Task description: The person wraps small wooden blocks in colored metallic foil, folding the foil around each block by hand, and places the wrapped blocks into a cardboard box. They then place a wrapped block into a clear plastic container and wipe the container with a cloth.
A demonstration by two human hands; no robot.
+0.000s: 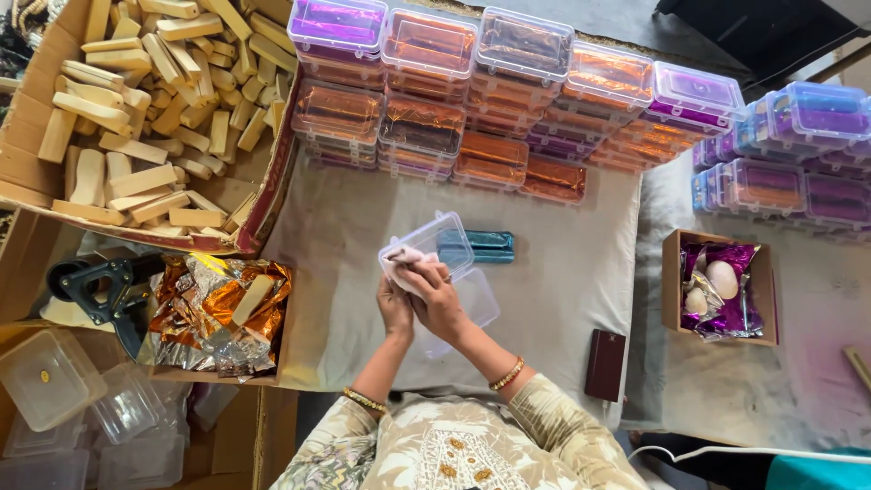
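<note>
While both hands [422,295] hold it, clear box [426,247] tilts, long axis up-right.

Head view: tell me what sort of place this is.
Probably a small hand-packing workshop: stacks of filled clear plastic boxes, a carton of wooden blocks, foil wrappers, and both hands, left hand and right hand, on an open box.
</note>
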